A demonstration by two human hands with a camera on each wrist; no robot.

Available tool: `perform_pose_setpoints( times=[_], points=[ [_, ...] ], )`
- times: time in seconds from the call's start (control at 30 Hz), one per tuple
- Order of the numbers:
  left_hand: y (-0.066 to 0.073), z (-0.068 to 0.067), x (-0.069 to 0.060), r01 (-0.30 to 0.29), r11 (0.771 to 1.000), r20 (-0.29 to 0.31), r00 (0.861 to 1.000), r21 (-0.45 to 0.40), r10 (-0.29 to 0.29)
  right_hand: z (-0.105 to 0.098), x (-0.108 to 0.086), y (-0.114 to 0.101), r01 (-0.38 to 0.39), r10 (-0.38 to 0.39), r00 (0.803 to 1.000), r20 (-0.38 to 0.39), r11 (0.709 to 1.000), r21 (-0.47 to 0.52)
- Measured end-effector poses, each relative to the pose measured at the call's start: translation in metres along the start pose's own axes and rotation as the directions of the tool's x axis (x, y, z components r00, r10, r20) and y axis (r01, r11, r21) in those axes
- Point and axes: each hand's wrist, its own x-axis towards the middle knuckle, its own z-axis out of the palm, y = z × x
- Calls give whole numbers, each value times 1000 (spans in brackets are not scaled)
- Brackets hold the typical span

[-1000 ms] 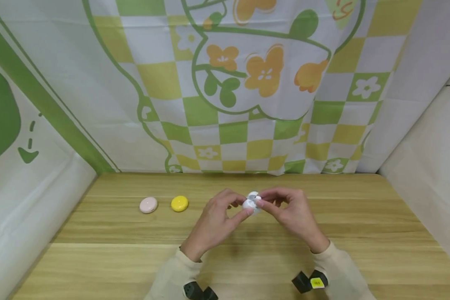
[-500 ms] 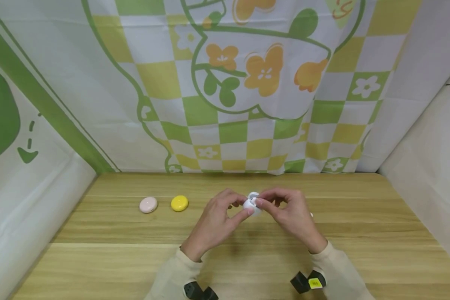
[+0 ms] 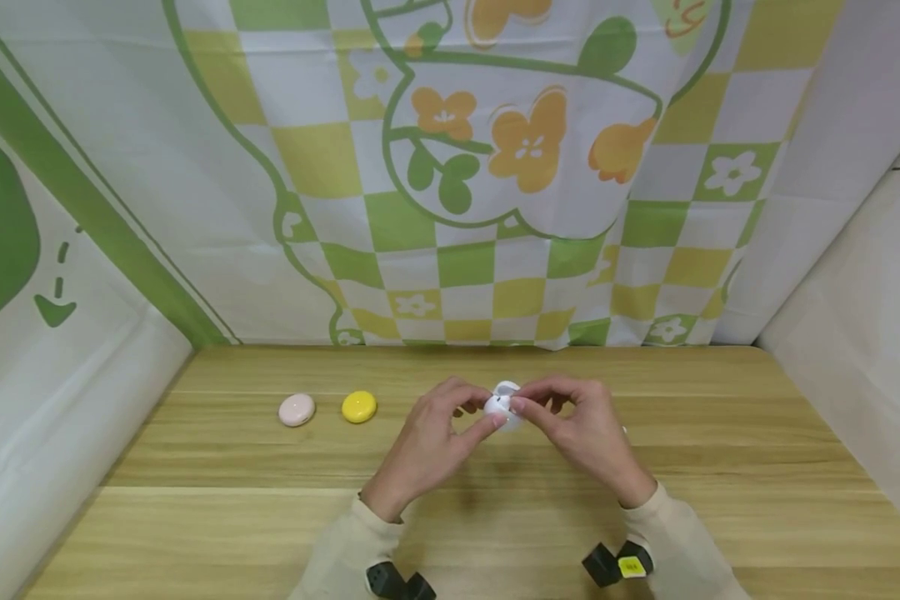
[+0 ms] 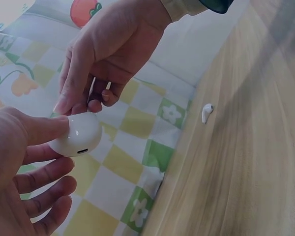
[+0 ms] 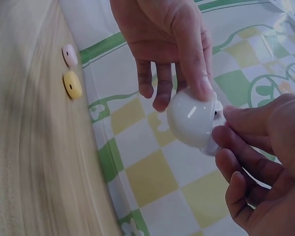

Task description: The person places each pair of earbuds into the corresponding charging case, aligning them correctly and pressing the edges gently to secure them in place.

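In the head view my left hand (image 3: 438, 433) grips a round white earbud case (image 3: 500, 407) above the table, its lid (image 3: 507, 387) raised. The thumb and fingers hold the case's rounded shell (image 5: 189, 118) in the right wrist view. My right hand (image 3: 581, 429) pinches a white earbud (image 5: 218, 109) at the case's mouth, its fingertips covering most of it. Whether the earbud sits in its slot I cannot tell. Another white earbud (image 4: 207, 113) lies on the table in the left wrist view; in the head view the right hand hides nearly all of it.
A pink round case (image 3: 297, 410) and a yellow round case (image 3: 359, 407) lie side by side on the wooden table (image 3: 232, 525), left of the hands. A patterned cloth (image 3: 465, 275) hangs behind the table, with white cloth walls on both sides.
The pinched earbud has shifted slightly left and turned at the case's mouth. My right wrist has moved a little, so a sliver of the earbud on the table shows beside it.
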Motion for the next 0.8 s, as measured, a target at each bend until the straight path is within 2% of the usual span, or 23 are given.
perform_pose_setpoints(
  times=[0.37, 0.57, 0.8],
  points=[
    [-3, -3, 1, 90, 986, -75, 992, -138, -101, -6, 2, 1, -58, 58, 998, -7, 998, -16],
    [-2, -3, 2, 110, 968, -95, 986, -224, -134, -4, 3, 4, -119, 119, 992, 53, 993, 5],
    [0, -3, 3, 114, 947, -87, 986, -299, -146, -1, 3, 4, -148, 138, 981, 138, 987, 66]
  ],
)
